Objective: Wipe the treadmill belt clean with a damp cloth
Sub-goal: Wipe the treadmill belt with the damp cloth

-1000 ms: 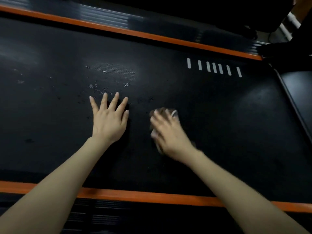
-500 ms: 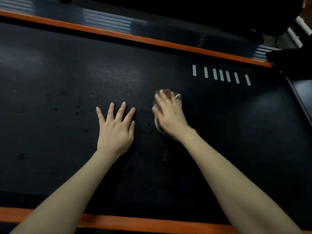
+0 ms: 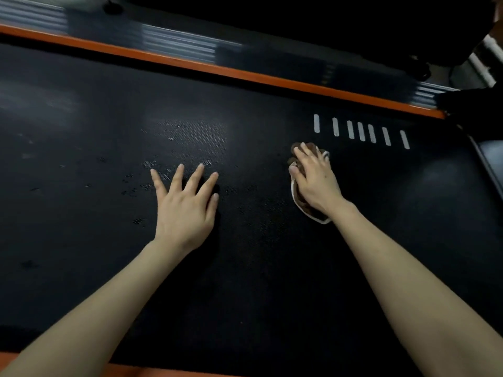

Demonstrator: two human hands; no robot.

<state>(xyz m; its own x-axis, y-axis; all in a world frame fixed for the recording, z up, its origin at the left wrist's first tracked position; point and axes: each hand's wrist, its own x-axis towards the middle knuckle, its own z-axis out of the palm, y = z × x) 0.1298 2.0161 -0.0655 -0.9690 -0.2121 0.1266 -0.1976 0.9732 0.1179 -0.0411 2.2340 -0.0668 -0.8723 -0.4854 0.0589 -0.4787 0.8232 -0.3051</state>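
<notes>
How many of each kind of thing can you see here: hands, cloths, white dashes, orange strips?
Hands: 2, the left hand flat on the belt, the right hand pressing the cloth.
Cloths: 1.
White dashes: 7.
Orange strips: 2, far and near.
Total: 12.

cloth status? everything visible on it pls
The cloth is brown with a pale edge trim, looks like soft fabric, and lies bunched on the black treadmill belt near the white stripes. The right hand presses on top, hiding most; only its far and near ends show. Dampness can't be judged.
</notes>
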